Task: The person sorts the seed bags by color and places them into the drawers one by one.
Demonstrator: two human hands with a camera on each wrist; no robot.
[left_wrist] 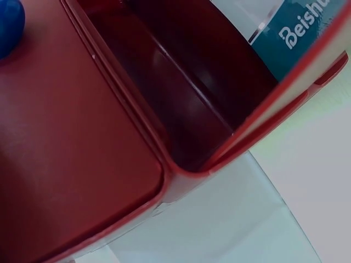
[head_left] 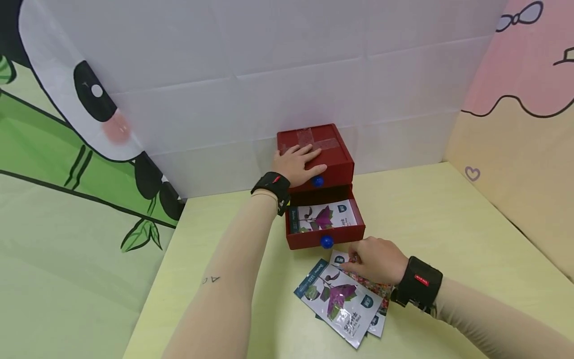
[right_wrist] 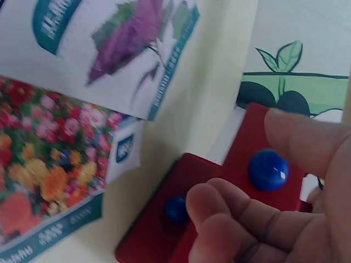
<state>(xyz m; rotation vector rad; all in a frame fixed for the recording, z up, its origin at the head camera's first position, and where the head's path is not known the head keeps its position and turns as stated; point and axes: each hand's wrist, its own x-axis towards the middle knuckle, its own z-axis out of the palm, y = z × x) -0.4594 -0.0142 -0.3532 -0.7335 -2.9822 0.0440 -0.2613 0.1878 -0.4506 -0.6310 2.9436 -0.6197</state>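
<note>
packets (head_left: 343,301) apparently below right hand (head_left: 378,260)

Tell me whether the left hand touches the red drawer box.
Touching: the head view shows the left hand spread on top of the red drawer box.

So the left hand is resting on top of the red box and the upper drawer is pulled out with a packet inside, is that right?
Not quite: the lower drawer is the one pulled out with a packet inside, as the head view shows. The left hand does rest on top of the red box.
</note>
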